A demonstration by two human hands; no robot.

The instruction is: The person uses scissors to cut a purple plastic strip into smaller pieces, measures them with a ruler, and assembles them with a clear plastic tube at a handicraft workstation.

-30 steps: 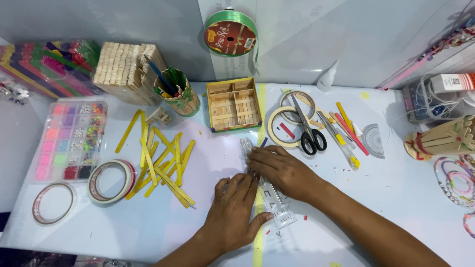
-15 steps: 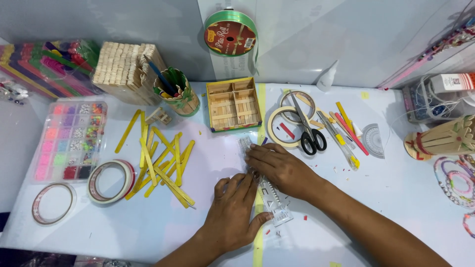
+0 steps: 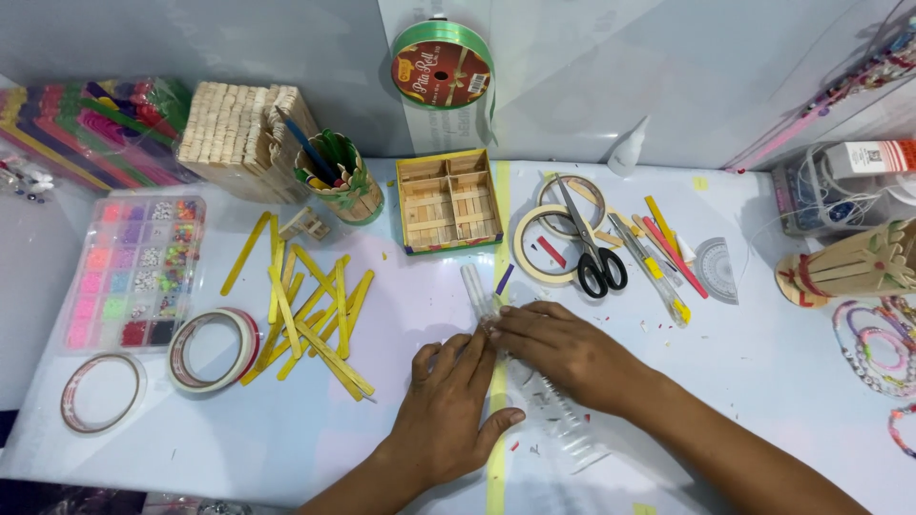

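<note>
— So, where's that clear ruler [image 3: 534,386]?
— Flat on the table [image 3: 763,353], slanting over the yellow strip [image 3: 497,448]. Both hands press it down, fingers spread, gripping nothing.
— Which hand where?
— Right hand [image 3: 563,348] on top; left hand [image 3: 448,410] just beside, fingertips touching. Yellow sticks [image 3: 305,315] lie left.

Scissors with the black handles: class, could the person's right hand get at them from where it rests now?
Probably yes. The scissors lie in the open on the tape rings, just beyond the right hand, with nothing over them. But that hand is pressing on the clear ruler, so it would have to let go first.
</note>
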